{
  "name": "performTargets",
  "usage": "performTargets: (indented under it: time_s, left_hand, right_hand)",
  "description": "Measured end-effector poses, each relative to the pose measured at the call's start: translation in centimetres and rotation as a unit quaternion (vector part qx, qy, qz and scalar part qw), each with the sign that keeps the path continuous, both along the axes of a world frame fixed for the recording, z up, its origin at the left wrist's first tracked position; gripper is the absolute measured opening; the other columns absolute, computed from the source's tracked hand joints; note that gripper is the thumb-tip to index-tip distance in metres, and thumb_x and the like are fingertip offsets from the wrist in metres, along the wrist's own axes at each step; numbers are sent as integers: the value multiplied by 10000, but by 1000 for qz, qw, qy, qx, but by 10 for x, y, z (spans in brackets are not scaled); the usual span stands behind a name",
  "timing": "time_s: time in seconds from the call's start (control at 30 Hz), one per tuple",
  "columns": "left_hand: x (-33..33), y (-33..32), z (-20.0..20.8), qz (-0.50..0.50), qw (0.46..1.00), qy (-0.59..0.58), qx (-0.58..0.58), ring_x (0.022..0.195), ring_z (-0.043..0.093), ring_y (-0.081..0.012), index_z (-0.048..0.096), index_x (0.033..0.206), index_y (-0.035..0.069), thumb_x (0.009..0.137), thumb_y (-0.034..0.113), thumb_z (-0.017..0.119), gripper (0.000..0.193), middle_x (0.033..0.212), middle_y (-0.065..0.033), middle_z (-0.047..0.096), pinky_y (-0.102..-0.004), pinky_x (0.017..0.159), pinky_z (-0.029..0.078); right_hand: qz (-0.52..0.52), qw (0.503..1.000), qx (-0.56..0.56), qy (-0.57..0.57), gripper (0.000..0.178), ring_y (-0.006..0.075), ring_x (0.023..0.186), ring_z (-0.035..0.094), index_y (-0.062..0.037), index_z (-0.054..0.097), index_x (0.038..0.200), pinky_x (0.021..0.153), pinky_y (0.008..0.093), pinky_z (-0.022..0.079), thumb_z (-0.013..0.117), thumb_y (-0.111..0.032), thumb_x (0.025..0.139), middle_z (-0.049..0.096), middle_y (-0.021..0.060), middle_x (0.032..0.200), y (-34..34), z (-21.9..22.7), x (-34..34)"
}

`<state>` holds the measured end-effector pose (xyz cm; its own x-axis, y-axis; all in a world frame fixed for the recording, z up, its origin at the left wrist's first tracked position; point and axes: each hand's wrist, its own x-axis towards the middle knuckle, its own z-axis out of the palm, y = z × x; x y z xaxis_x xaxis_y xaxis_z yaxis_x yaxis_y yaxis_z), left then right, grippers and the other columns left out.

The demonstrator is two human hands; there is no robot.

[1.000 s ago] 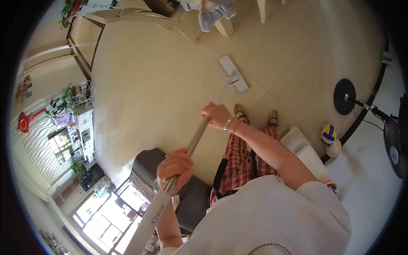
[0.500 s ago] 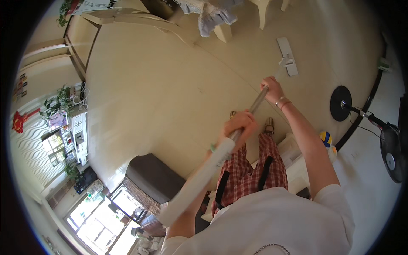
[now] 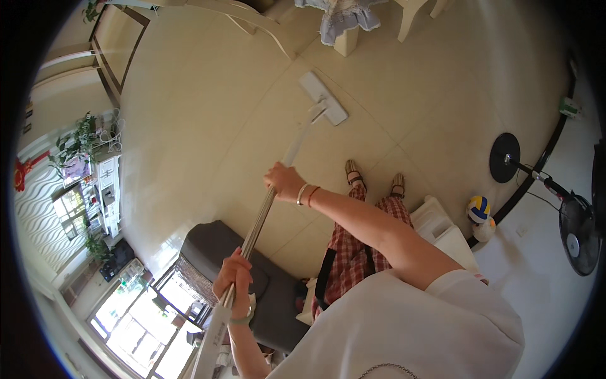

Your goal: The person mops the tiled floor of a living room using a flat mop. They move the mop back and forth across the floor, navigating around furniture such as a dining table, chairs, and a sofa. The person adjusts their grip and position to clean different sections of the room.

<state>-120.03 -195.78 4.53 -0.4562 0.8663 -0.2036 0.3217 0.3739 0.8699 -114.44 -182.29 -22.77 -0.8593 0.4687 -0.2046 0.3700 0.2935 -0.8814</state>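
Observation:
I hold a long flat mop with both hands. Its white rectangular mop head (image 3: 323, 98) lies on the tiled floor ahead of my feet, and its silver pole (image 3: 260, 221) slants down to the lower left, ending in a thick white handle sleeve (image 3: 213, 335). My right hand (image 3: 285, 180), with bracelets at the wrist, is closed around the pole lower down, nearer the head. Higher up, just by the white sleeve, my left hand (image 3: 233, 281) is wrapped round the same pole.
A dark grey sofa (image 3: 221, 252) stands to the left of my legs, and white plastic furniture (image 3: 435, 221) to their right. Beyond it are a ball (image 3: 478, 208) and a black fan (image 3: 579, 234) with a round base (image 3: 505, 158). Pale chair legs (image 3: 410, 19) stand at the far edge.
The mop head has swept from the right across to the left over the floor. Both hands have moved left with the pole, still gripping it, and my right arm now crosses before my body.

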Motion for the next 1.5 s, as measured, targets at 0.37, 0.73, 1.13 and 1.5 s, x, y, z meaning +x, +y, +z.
performTargets:
  time_s: [0.37,0.73,1.13,1.5]
  left_hand:
    - [16,23,-9,-87,989,2,121,677,557,-216,470,622,52,797,-24,494,192,580,-65,535,-520,918,463]
    - [176,97,-101,-178,947,-222,148,713,559,-210,510,639,18,885,29,517,246,652,-82,541,-490,943,444]
    - [230,56,-179,-287,876,-368,121,801,580,-166,541,724,17,907,-9,541,185,781,-35,581,-384,969,439]
    - [-63,74,0,-292,948,-127,-7,733,569,-208,477,591,34,818,-45,536,248,642,-97,553,-490,977,420]
  right_hand:
    - [12,1000,25,-11,103,208,937,568,-141,586,733,679,433,482,637,-222,769,594,5,794,15,19,41]
    - [-202,962,101,-156,109,255,878,572,-109,589,702,680,384,495,616,-198,760,605,40,773,63,-20,303]
    - [-353,922,2,-160,153,241,890,560,-81,596,747,724,362,467,646,42,672,593,60,795,-37,-70,413]
    - [-353,934,43,22,215,254,813,504,-117,548,619,588,389,420,662,-246,747,538,24,690,-42,-16,30]
